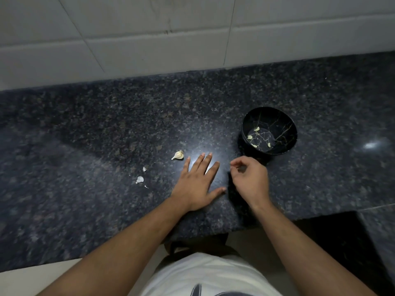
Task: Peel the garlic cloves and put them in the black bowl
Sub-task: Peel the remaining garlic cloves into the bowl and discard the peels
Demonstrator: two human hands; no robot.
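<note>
A black bowl [284,124] with gold veins stands on the dark granite counter [106,129], holding several peeled garlic cloves [256,129]. A small piece of unpeeled garlic bulb [178,155] lies left of centre, just beyond my left hand [196,184]. That hand rests flat on the counter, fingers straight and spread. My right hand [250,178] hovers just in front of the bowl, fingers loosely curled, thumb and forefinger near each other; I see nothing between them.
Loose bits of garlic skin [140,179] lie on the counter left of my left hand. A white tiled wall [192,35] runs behind the counter. The counter's front edge is near my body, with a cut-out corner at the right [333,231].
</note>
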